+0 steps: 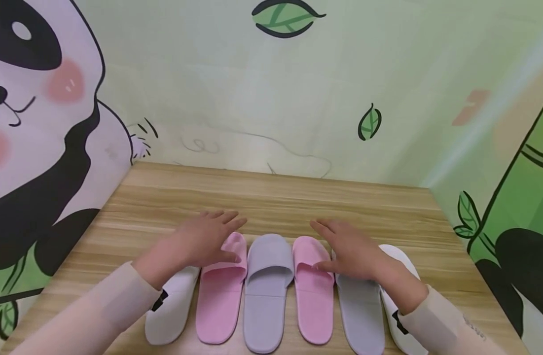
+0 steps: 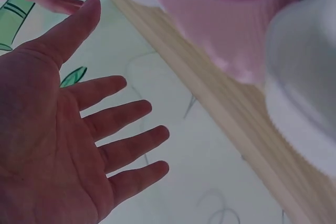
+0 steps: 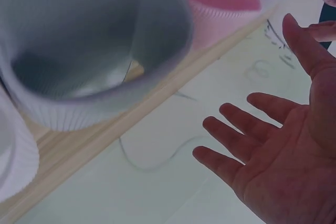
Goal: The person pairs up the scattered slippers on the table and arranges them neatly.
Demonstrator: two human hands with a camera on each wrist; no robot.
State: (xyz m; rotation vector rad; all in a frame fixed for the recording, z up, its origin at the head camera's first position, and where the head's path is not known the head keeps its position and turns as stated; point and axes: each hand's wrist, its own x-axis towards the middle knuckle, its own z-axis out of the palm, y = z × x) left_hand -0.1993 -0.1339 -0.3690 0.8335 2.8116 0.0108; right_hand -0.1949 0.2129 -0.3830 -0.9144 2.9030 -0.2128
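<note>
The left hand [image 1: 206,240] is hovering palm down, its fingers straight and spread wide, its thumb pointing inward above the left pink slipper [image 1: 220,305]; the left white slipper [image 1: 171,315] is lying near the wrist. The right hand [image 1: 353,250] is mirroring it, fingers parted, with the right grey slipper [image 1: 362,313] lying beneath its palm and the right pink slipper [image 1: 314,308] under its thumb tip. The middle grey slipper [image 1: 264,315] is lying between the 2 thumbs.
</note>
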